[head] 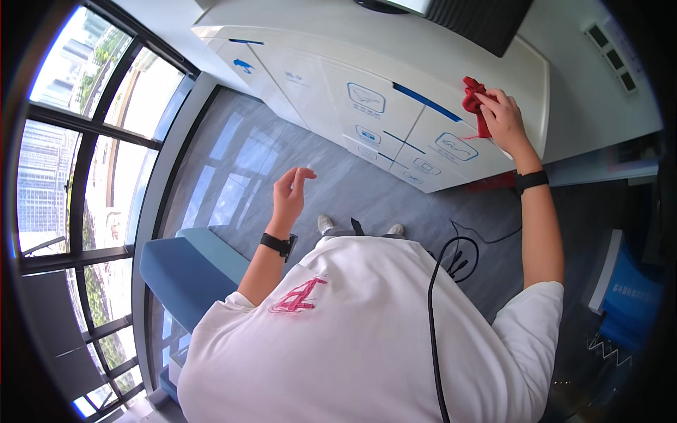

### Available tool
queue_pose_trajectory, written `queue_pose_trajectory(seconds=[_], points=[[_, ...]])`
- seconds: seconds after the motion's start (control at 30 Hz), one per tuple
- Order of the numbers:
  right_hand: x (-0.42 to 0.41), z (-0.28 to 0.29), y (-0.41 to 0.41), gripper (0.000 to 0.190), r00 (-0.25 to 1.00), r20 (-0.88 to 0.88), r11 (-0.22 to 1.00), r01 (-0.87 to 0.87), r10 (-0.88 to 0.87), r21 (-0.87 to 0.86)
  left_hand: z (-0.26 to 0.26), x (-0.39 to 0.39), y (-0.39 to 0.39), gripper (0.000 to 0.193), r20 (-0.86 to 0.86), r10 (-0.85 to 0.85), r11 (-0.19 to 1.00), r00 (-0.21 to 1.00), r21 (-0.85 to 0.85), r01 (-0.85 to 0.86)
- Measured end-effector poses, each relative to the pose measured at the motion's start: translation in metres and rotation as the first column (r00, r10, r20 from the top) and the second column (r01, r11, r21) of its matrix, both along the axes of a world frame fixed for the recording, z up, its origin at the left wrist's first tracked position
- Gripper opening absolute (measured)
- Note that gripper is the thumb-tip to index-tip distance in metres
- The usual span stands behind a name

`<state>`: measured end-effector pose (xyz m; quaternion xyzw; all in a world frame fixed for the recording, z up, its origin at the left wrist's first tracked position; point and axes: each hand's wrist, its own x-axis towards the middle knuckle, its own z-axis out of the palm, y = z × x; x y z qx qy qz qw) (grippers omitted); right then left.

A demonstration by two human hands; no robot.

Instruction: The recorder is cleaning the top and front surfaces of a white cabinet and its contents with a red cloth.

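Note:
My right hand (505, 119) grips a bunched red cloth (472, 95) at the right end of a white cabinet (328, 63). One end of the cloth hangs at the front edge of the cabinet top, below my fingers. My left hand (290, 193) is in the air before my body, away from the cabinet. Its fingers are loosely bent, with a gap between them, and nothing is held. The cabinet front bears blue outlined symbols and a dark blue strip (427, 101) near the top edge.
A black ribbed appliance (478, 24) stands on the cabinet top. Black cables (465, 254) run down my shirt and over the grey tiled floor (338, 185). A blue padded seat (185, 275) is at left, by large windows (58, 180). A blue panel (629, 291) is at right.

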<state>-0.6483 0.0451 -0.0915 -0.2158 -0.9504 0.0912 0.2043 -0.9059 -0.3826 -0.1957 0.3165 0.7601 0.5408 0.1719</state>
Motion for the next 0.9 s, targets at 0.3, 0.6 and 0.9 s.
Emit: queue_pose_trajectory(seconds=[0.3,0.6,0.9], points=[[-0.174,-0.004,-0.032,0.030,0.994,0.110,0.996,0.019,-0.028,0.085,0.019,-0.112,-0.058,0.033,0.031,0.006,0.991,1.000,0.134,-0.010],[-0.337,-0.017,-0.060,0.031,0.997,0.029,0.983,-0.074,0.071,0.167,-0.021,-0.183,-0.153,0.028,0.129,0.252,0.961,0.959,0.084,-0.264],[-0.518,-0.027,-0.083,0.033,0.973,0.042,0.940,-0.232,0.229,0.249,-0.019,-0.228,-0.154,0.026,0.124,0.326,0.940,0.937,0.058,-0.335]])
